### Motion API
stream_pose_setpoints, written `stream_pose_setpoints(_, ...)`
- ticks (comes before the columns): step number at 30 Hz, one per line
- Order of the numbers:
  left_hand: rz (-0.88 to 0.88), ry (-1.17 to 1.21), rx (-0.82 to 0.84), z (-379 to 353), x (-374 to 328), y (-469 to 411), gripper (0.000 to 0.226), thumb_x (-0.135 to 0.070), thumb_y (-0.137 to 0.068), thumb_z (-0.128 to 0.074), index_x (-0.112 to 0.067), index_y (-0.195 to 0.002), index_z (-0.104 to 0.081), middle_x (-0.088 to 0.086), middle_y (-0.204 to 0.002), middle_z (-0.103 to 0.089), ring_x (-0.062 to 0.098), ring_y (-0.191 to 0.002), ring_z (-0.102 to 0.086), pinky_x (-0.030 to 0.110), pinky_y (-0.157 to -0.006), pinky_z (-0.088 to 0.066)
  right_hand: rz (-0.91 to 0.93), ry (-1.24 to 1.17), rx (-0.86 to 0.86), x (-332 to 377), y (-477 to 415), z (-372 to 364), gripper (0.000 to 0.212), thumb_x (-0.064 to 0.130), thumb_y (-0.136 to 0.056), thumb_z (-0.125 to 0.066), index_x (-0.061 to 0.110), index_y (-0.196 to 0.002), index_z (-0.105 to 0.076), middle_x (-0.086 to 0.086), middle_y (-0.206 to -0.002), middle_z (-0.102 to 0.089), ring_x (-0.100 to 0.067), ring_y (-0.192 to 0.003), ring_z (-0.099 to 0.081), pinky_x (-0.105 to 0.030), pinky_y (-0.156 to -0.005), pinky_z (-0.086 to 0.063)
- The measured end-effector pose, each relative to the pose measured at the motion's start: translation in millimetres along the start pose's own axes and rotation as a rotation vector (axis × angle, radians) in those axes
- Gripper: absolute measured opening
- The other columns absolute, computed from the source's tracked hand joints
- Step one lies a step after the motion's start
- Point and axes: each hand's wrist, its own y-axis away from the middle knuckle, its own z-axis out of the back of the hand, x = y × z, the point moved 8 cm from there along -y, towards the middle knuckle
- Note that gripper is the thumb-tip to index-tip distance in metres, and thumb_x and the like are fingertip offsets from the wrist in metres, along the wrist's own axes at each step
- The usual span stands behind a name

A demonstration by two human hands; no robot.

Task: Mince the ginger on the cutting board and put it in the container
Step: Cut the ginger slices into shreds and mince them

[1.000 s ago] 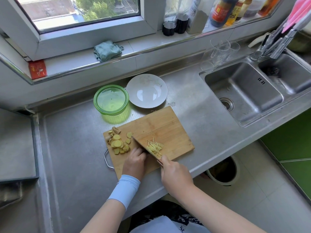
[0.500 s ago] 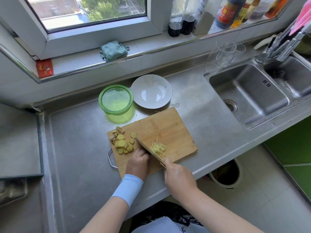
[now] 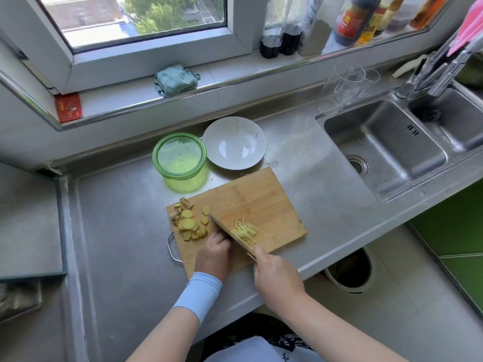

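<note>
A wooden cutting board (image 3: 251, 194) lies on the steel counter. Ginger slices (image 3: 189, 223) are heaped at its left end. A small pile of ginger strips (image 3: 245, 229) lies right of the knife blade (image 3: 224, 229). My right hand (image 3: 274, 275) grips the knife handle at the board's near edge, blade edge down on the board. My left hand (image 3: 213, 253) rests on the board against the blade's left side with fingers curled; what lies under them is hidden. A green glass container (image 3: 179, 155) stands behind the board.
A white plate (image 3: 235, 143) sits beside the container. A double sink (image 3: 386, 147) and clear glasses (image 3: 350, 84) are at the right. Bottles line the window sill, with a green cloth (image 3: 175, 79) on it. A bin (image 3: 349, 270) stands on the floor below the counter edge.
The knife and both hands keep almost the same place on the board, with the blade by the strip pile. The view has shifted slightly.
</note>
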Motion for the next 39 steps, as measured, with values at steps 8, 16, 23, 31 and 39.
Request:
stream_pose_setpoints(8, -0.005, -0.010, -0.022, 0, 1, 2, 0.025, -0.004, -0.073, -0.046, -0.006, -0.070, -0.071, 0.008, -0.078, -0.067, 0.027, -0.074, -0.063, 0.031, -0.050, -0.053, -0.004, -0.009, 0.000, -6, 9, 2, 0.027, 0.024, -0.104, -0.039, 0.021, -0.131, -0.038, -0.003, -0.090, -0.068, -0.026, -0.080, -0.066, -0.033, -0.059, -0.044)
stream_pose_setpoints(16, -0.019, -0.018, -0.023, 0, 1, 0, 0.027, 0.015, -0.056, -0.074, -0.005, -0.074, -0.073, 0.010, -0.080, -0.068, 0.027, -0.077, -0.064, 0.029, -0.055, -0.055, 0.009, -0.001, 0.021, -11, 19, 3, 0.030, 0.026, -0.105, -0.037, 0.022, -0.135, -0.036, -0.002, -0.090, -0.068, -0.024, -0.079, -0.066, -0.032, -0.060, -0.046)
stream_pose_setpoints(23, 0.001, -0.037, -0.040, -1, 3, 0, 0.028, 0.014, -0.054, -0.077, -0.008, -0.070, -0.070, 0.007, -0.076, -0.065, 0.026, -0.074, -0.059, 0.031, -0.052, -0.050, 0.016, -0.024, 0.002, 2, 0, 4, 0.018, 0.020, -0.103, -0.039, 0.020, -0.121, -0.040, -0.006, -0.092, -0.067, -0.029, -0.082, -0.066, -0.034, -0.059, -0.038)
stream_pose_setpoints(31, -0.027, -0.008, -0.071, 3, 0, 1, 0.028, 0.015, -0.054, -0.074, -0.006, -0.072, -0.071, 0.008, -0.081, -0.067, 0.024, -0.078, -0.058, 0.029, -0.056, -0.051, 0.033, -0.040, 0.008, -13, 20, 5, 0.015, 0.025, -0.105, -0.037, 0.022, -0.119, -0.039, -0.002, -0.086, -0.066, -0.025, -0.076, -0.063, -0.034, -0.059, -0.044)
stream_pose_setpoints(39, 0.000, 0.000, -0.030, 1, 2, 2, 0.020, -0.008, -0.069, -0.049, -0.008, -0.068, -0.069, 0.006, -0.076, -0.064, 0.024, -0.076, -0.051, 0.031, -0.052, -0.047, 0.041, -0.030, -0.018, 6, -9, 6, 0.025, 0.022, -0.103, -0.039, 0.020, -0.128, -0.039, -0.009, -0.098, -0.068, -0.031, -0.089, -0.067, -0.035, -0.064, -0.043)
